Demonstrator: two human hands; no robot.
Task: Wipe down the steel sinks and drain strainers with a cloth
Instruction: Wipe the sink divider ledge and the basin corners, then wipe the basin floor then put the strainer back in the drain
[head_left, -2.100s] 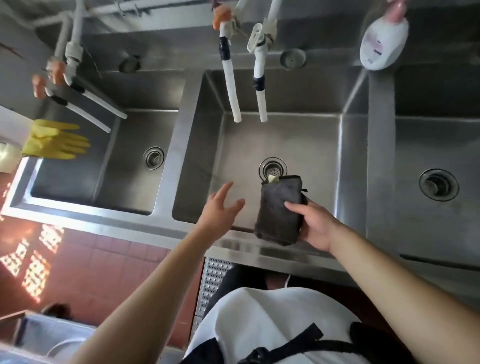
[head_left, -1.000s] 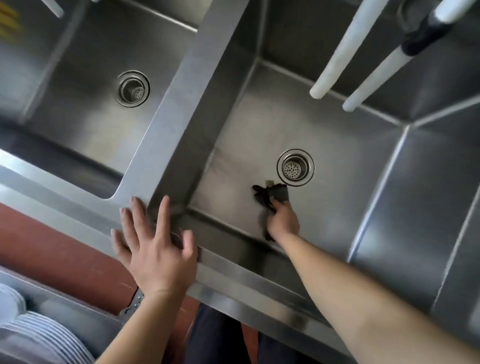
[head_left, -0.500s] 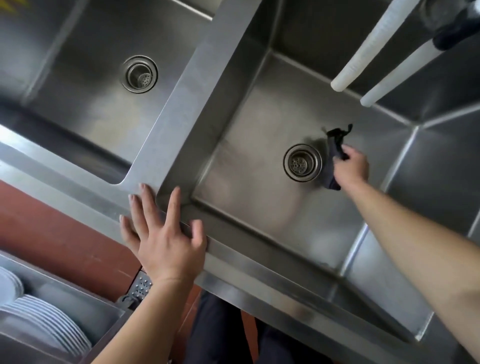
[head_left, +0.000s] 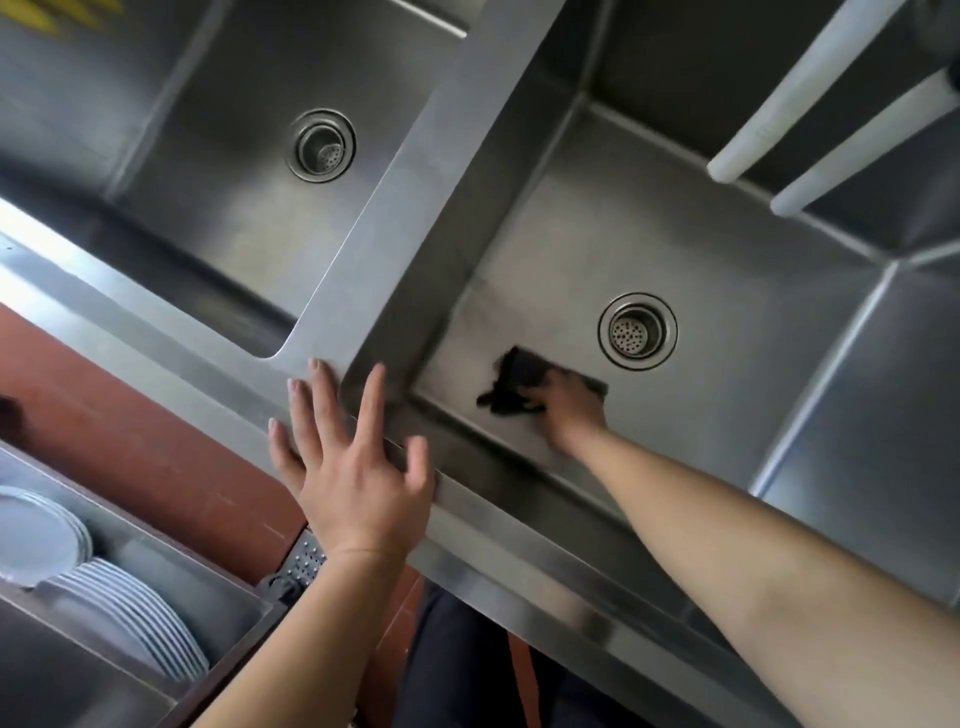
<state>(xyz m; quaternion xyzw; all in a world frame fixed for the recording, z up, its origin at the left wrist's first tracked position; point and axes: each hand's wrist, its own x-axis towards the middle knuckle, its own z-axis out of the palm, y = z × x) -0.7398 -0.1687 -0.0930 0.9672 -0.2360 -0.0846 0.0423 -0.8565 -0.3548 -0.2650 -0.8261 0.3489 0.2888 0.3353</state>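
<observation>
My right hand (head_left: 569, 402) presses a dark cloth (head_left: 511, 382) flat on the floor of the middle steel sink (head_left: 701, 426), near its front-left corner. The round drain strainer (head_left: 637, 331) lies just right of and behind the cloth, uncovered. My left hand (head_left: 353, 467) rests palm down with fingers spread on the front rim, where the divider (head_left: 415, 197) between the two sinks meets it. The left sink (head_left: 218, 171) holds its own drain strainer (head_left: 322, 145).
Two white faucet hoses (head_left: 810, 98) hang over the middle sink at the upper right. A bin with several stacked white plates (head_left: 119, 592) sits at the lower left over red floor tiles. A third basin wall (head_left: 893, 395) shows at the right.
My right hand has swept the cloth from the right of the drain strainer to its front left. Two seconds ago it held the cloth above the sink. My left hand has stayed on the rim.
</observation>
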